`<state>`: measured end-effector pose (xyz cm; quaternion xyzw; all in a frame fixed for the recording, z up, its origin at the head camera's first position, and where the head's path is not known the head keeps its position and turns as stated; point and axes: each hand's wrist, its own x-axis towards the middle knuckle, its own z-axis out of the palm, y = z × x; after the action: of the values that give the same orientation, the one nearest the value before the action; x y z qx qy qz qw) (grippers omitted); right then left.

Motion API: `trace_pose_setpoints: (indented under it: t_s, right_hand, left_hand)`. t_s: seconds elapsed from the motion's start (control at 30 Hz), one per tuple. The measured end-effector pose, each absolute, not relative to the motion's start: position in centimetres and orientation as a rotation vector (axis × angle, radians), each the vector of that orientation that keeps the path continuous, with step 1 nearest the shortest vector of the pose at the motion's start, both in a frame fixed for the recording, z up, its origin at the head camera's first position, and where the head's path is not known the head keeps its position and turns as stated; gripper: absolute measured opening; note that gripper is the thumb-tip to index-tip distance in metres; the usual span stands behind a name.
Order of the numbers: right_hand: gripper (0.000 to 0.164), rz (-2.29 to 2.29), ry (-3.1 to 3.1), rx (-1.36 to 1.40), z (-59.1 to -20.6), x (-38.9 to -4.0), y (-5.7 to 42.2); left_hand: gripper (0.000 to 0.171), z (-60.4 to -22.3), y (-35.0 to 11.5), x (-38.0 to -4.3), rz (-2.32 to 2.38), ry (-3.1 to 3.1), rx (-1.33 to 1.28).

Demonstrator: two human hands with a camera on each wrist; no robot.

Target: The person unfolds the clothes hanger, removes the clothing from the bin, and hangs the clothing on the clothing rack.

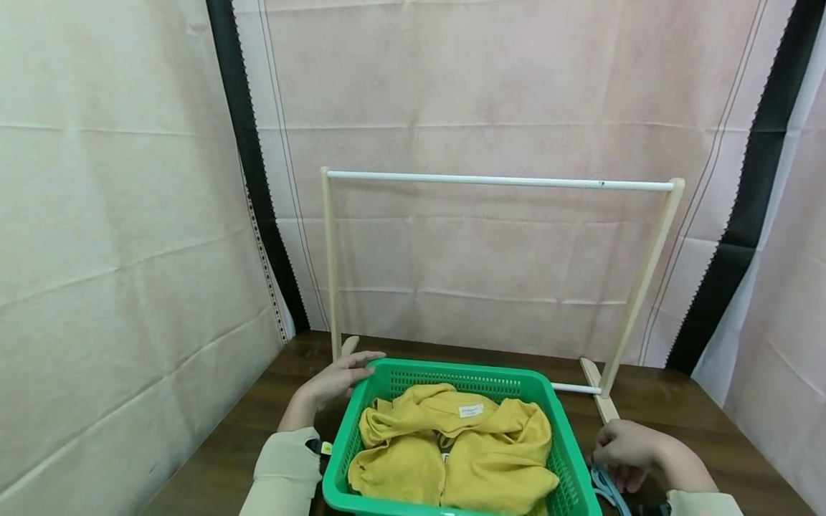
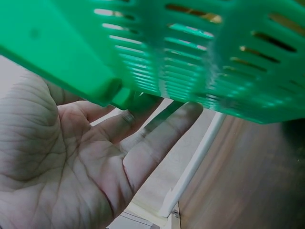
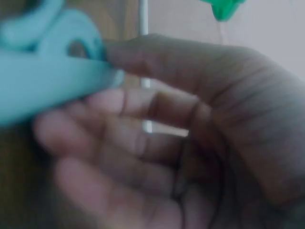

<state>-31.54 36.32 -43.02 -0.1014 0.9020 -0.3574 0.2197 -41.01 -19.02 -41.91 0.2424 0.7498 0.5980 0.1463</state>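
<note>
A yellow garment (image 1: 461, 459) with a white label at its neck lies bundled in a green plastic basket (image 1: 452, 368). My left hand (image 1: 338, 376) touches the basket's far left corner with fairly straight fingers. In the left wrist view, that hand (image 2: 90, 152) shows its palm below the slotted green wall (image 2: 157, 52). Low on the right, my right hand (image 1: 629, 451) pinches a light blue plastic hanger (image 1: 605, 486) beside the basket. The right wrist view shows the hanger (image 3: 52, 81) blurred, between thumb and fingers of the right hand (image 3: 190, 109).
Behind the basket stands a rack with a white top bar (image 1: 497, 180), pale side posts (image 1: 330, 265) and feet on the brown wooden table (image 1: 213, 466). Pale cloth walls (image 1: 129, 215) with black edging strips enclose the table on the left, back and right.
</note>
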Motion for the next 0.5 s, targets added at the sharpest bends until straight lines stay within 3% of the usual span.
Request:
trace_pose_setpoints:
  t_s: [0.5]
  right_hand:
    - [0.026, -1.358, 2.363, -0.501, -42.0, -33.2, 38.6]
  left_hand:
    - [0.052, -41.6, -19.0, -40.8, 1.704, 2.176, 0.690]
